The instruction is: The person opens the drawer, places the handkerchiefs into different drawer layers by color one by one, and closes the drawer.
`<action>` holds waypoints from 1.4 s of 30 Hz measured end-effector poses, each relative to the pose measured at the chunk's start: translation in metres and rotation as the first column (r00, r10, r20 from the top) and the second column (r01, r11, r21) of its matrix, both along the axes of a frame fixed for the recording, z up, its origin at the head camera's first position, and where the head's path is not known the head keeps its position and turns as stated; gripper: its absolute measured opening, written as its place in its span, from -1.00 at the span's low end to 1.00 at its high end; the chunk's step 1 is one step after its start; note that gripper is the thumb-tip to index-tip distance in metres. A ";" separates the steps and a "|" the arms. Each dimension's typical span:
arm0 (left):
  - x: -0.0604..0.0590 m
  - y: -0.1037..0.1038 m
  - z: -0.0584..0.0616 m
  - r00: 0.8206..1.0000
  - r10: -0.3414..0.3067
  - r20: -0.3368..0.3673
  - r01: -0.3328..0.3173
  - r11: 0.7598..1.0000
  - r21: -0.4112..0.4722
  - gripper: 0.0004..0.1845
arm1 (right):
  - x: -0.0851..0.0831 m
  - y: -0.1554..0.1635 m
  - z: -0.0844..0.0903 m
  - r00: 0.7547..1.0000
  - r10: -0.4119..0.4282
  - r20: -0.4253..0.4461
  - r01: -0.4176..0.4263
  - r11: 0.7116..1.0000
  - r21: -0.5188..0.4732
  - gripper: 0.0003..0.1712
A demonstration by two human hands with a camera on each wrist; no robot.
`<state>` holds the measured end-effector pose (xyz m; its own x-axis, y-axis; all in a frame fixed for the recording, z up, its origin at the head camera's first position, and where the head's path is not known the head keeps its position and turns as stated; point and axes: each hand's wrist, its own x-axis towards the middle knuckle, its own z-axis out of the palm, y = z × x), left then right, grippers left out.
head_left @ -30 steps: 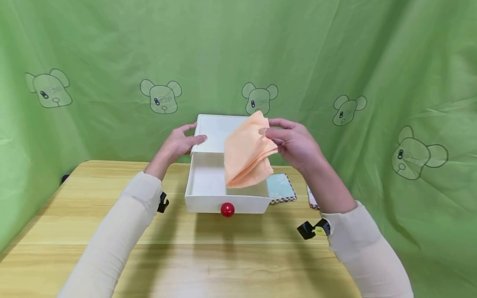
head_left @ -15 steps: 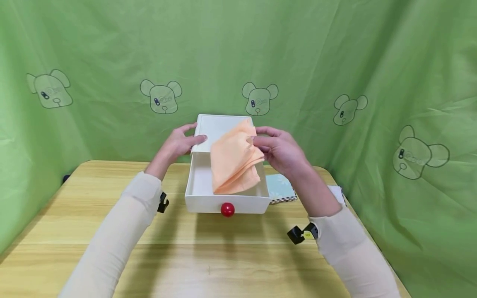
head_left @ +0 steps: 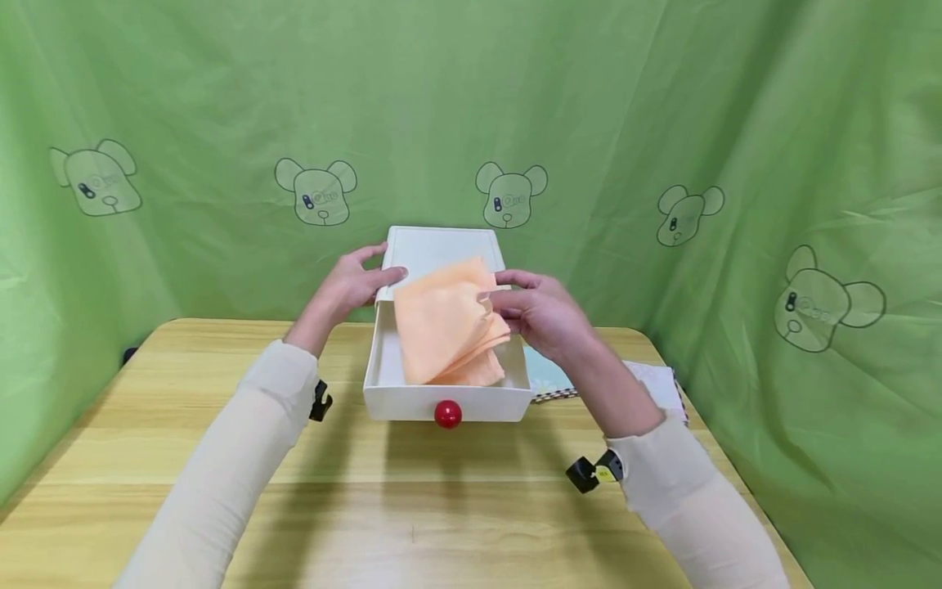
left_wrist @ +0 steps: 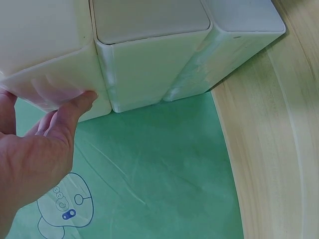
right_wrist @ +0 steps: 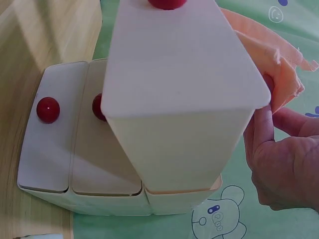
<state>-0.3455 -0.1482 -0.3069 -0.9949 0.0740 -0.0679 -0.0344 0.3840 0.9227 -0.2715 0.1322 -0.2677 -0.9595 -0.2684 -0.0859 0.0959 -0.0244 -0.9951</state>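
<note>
Holding one folded orange cloth [head_left: 446,327] in my right hand [head_left: 540,315], fingers and thumb pinching its right edge. The cloth hangs directly over the open top drawer [head_left: 446,384], its lower folds dipping inside, upper corner tilted back toward the white drawer unit [head_left: 441,249]; its long axis runs front to back, in line with the drawer. Drawer bed lies straight below the grip, so the right hand is the nearer one. Left hand [head_left: 353,282]: curled round the unit's upper left corner, thumb on top, bracing it. Red knob [head_left: 448,414] on the drawer front, facing me. Two lower knobs [right_wrist: 48,109] show in the right wrist view. Patterned cloths [head_left: 648,384] lie on the counter [head_left: 441,523], right of the unit.
</note>
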 end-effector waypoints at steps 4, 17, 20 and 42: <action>0.000 0.000 0.000 1.000 0.001 0.002 -0.001 1.000 -0.001 -0.11 | 0.001 0.001 -0.002 1.000 0.012 -0.013 -0.012 0.999 0.032 -0.55; -0.001 0.001 0.000 1.000 0.008 0.025 -0.008 1.000 0.008 -0.13 | 0.001 0.003 -0.009 0.998 0.029 -0.055 -0.018 0.983 0.185 -0.54; -0.001 0.000 0.000 1.000 0.007 0.019 -0.007 1.000 0.001 -0.13 | 0.002 0.002 -0.010 0.997 0.042 -0.070 -0.026 0.976 0.217 -0.57; -0.001 0.001 -0.001 0.999 -0.011 0.031 0.010 0.999 0.033 -0.13 | 0.005 0.006 -0.011 0.989 0.113 -0.097 -0.054 0.879 0.473 -0.41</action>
